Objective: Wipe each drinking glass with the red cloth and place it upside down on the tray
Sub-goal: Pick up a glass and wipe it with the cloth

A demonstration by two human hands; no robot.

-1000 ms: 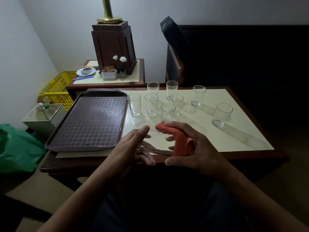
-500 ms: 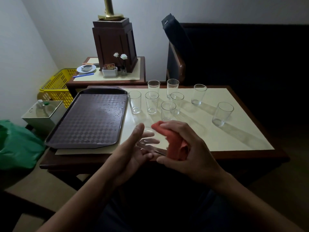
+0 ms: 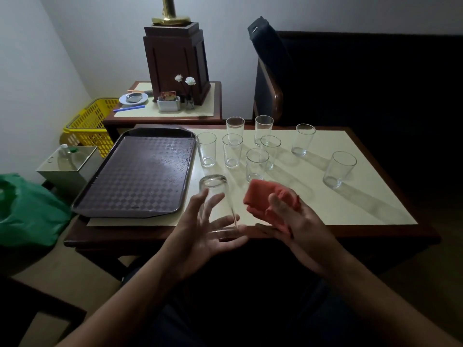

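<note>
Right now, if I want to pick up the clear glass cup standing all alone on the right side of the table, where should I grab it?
Wrap round the side wall of the clear drinking glass, about halfway up, coming from its near side. It stands upright, mouth up, and widens toward the rim, so it probably won't slip down through a grip. Nothing stands close beside it.

Red cloth (image 3: 269,200), clear glasses (image 3: 232,154), brown checker-patterned tray (image 3: 135,175), cream tabletop (image 3: 350,204), yellow basket (image 3: 90,126)
</note>
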